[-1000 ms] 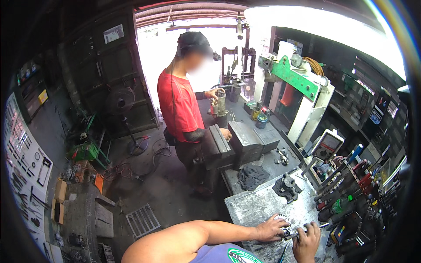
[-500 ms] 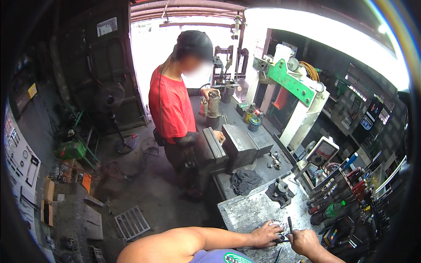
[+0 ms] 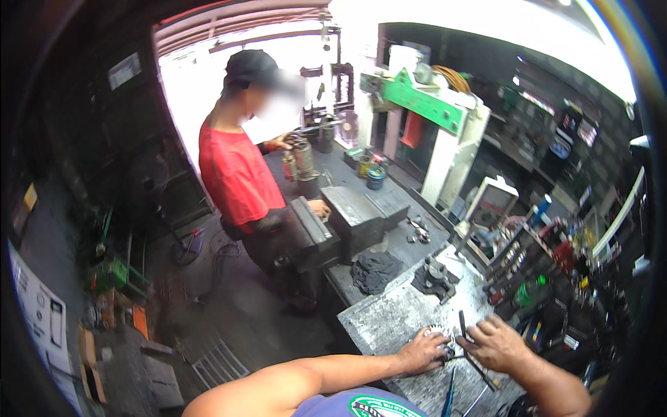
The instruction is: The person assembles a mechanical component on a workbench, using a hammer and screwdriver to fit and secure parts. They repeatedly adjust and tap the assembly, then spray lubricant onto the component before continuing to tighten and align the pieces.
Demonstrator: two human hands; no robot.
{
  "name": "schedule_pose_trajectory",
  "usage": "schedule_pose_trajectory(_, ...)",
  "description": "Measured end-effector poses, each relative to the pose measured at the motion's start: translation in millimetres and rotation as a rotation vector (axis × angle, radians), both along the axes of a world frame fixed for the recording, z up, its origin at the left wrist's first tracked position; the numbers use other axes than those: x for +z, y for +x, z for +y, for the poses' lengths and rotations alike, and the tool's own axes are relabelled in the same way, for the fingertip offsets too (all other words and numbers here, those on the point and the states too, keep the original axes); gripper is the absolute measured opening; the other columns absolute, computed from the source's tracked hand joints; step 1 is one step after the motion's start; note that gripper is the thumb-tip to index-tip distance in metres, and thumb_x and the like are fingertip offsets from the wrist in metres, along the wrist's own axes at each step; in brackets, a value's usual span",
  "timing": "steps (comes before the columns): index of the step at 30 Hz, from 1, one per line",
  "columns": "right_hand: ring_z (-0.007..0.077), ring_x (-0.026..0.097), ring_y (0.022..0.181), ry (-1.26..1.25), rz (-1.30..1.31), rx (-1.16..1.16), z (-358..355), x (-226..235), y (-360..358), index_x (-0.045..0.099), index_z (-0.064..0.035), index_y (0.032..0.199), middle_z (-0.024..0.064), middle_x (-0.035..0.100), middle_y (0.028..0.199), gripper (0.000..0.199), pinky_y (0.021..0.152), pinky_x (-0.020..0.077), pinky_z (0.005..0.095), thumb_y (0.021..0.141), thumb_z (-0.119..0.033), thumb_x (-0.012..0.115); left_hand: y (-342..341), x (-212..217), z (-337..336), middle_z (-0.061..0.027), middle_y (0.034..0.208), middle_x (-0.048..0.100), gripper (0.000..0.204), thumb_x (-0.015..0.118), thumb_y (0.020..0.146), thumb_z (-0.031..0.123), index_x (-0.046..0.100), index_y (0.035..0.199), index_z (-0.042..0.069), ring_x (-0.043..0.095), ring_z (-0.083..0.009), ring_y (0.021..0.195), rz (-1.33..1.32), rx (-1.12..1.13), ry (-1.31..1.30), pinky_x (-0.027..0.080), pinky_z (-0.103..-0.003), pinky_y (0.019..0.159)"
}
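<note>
Left forearm is stretching in from the lower edge, its hand (image 3: 419, 353) curling over and grasping a toothed metal part (image 3: 436, 329) sitting on the scuffed metal benchtop (image 3: 379, 325). Right forearm is angling from lower right, that hand (image 3: 496, 344) closing around a dark bar tool (image 3: 462, 320) beside the part.

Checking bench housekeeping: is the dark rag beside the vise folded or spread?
Neither: the dark rag is bunched up beside the vise; creases and an irregular outline show it.
</note>
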State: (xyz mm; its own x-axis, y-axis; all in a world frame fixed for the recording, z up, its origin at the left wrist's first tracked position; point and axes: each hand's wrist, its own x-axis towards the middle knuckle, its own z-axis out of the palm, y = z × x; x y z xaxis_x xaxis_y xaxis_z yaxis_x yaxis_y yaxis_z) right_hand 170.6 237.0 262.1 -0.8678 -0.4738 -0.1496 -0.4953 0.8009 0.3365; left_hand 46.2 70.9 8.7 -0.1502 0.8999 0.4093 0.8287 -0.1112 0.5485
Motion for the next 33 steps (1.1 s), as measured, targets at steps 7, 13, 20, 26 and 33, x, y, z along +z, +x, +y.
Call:
schedule_pose_trajectory(7, 0.0267, 0.066, 0.128, -0.039, -0.079, 0.402, 12.0, -35.2, -20.1, 0.081, -0.0140, 0.089, 0.0053, 0.080, 0.106, 0.029, 0.120, 0.0411, 0.0492, 0.090, -0.037, 0.064, 3.2, 2.0, -1.6, -0.0142, 0.150, 0.060, 0.037, 0.081, 0.091, 0.037, 0.076, 0.121, 0.015, 0.054, -0.0354, 0.143, 0.124, 0.052, -0.002, 0.037, -0.064, 0.123)
schedule_pose_trajectory(13, 0.0199, 0.070, 0.079, 0.067, -0.230, 0.022, -3.0, -50.5, -23.5, 0.074, -0.0181, 0.071, -0.0017, 0.073, 0.072, 0.024, 0.081, 0.0456, 0.0399, 0.086, -0.034, 0.066, 1.8, 10.6, -1.9, -0.0143, 0.152, 0.060, 0.039, 0.082, 0.091, 0.038, 0.077, 0.120, 0.012, 0.054, -0.0352, 0.144, 0.090, 0.053, -0.018, 0.038, -0.063, 0.122)
schedule_pose_trajectory(20, 0.0236, 0.068, 0.059, -0.201, -0.136, 0.088, 10.5, -85.3, -25.0, 0.067, -0.0213, 0.057, 0.0021, 0.068, 0.059, 0.031, 0.069, 0.0485, 0.0440, 0.081, -0.040, 0.071, -0.5, 8.0, -1.8, -0.0130, 0.155, 0.058, 0.035, 0.082, 0.089, 0.037, 0.078, 0.119, 0.018, 0.054, -0.0317, 0.146, 0.062, 0.042, -0.166, 0.032, -0.067, 0.124)
schedule_pose_trajectory(26, 0.0259, 0.070, 0.059, -0.259, -0.049, -0.039, 5.3, -87.8, -19.9, 0.070, -0.0183, 0.056, 0.0042, 0.069, 0.059, 0.027, 0.070, 0.0519, 0.0443, 0.075, -0.037, 0.070, -1.7, 12.6, 1.9, -0.0134, 0.150, 0.060, 0.036, 0.084, 0.085, 0.030, 0.078, 0.114, 0.010, 0.055, -0.0351, 0.140, 0.091, 0.045, -0.085, 0.031, -0.070, 0.123)
schedule_pose_trajectory(33, 0.0198, 0.070, 0.069, -0.153, -0.103, -0.236, -17.5, -67.3, -16.1, 0.077, -0.0222, 0.067, -0.0013, 0.074, 0.068, 0.016, 0.086, 0.0482, 0.0385, 0.077, -0.034, 0.072, -0.9, 13.8, 3.6, -0.0148, 0.139, 0.064, 0.046, 0.085, 0.085, 0.031, 0.075, 0.123, 0.006, 0.055, -0.0371, 0.136, 0.075, 0.055, -0.052, 0.033, -0.063, 0.122)
